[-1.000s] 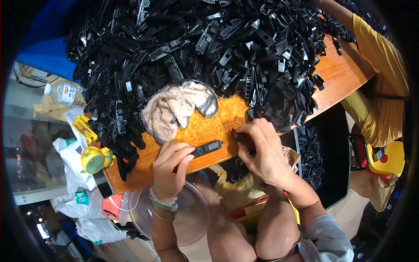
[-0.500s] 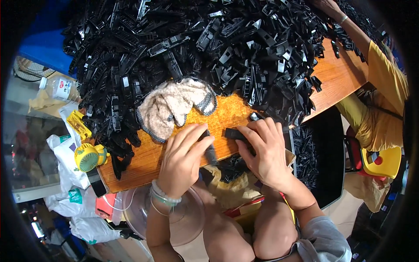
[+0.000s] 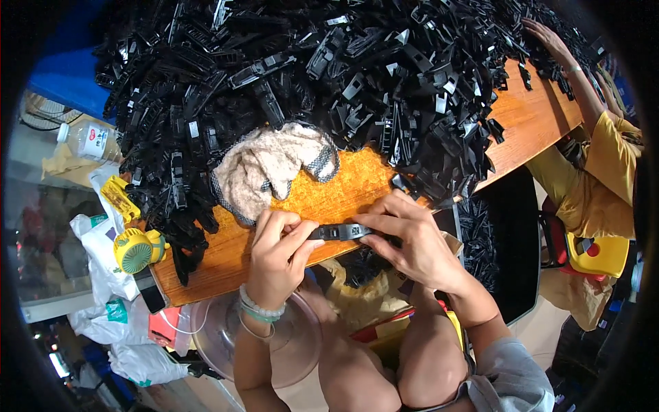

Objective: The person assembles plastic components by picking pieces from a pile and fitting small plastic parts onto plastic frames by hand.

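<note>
The long clip [image 3: 341, 231] pinched between the left hand [image 3: 274, 257] and the right hand [image 3: 412, 240] is black, the same black as the great heap of plastic parts [image 3: 329, 75] covering the far side of the orange-brown wooden desk [image 3: 329, 196]. At the heap's near edge lies a cream towel [image 3: 264, 168] with a grey checked border, and at the desk's left corner sits a yellow handheld fan [image 3: 137, 248]. The left wrist wears pale green and white bead bracelets [image 3: 259, 310], and a co-worker's sleeve [image 3: 611, 154] past the right end is mustard yellow.

A white-labelled clear bottle [image 3: 89, 139] stands left, above white bags [image 3: 103, 275]
</note>
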The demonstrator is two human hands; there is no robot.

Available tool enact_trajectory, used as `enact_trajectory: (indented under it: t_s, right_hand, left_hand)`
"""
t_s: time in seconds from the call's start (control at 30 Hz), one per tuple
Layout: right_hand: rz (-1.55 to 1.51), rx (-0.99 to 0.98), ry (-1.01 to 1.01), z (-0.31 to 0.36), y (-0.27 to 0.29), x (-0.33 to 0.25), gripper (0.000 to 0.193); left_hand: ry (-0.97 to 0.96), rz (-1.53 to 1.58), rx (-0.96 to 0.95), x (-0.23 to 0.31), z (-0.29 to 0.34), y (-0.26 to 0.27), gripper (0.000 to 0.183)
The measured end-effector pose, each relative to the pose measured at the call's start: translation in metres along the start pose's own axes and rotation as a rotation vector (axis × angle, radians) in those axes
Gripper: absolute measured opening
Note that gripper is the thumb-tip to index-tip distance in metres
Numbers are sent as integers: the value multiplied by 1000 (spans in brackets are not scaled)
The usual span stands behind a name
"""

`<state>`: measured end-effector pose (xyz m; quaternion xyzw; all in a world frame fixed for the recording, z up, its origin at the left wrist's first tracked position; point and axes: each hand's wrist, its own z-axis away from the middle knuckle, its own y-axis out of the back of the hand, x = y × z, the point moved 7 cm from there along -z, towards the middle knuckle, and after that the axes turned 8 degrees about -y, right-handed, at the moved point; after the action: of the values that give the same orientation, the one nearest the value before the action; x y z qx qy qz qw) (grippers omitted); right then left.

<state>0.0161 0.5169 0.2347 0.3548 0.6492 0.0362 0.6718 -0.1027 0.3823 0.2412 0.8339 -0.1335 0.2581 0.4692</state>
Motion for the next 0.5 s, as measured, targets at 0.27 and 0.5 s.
enact_trajectory:
  t_s: [0.27, 0.5]
  right_hand:
    - [265, 66, 138, 3, -8, -20, 29]
    - [491, 419, 71, 17, 35, -10, 30]
  left_hand:
    - [-65, 24, -65, 5, -7, -5, 35]
    - [40, 35, -27, -3, -24, 10, 33]
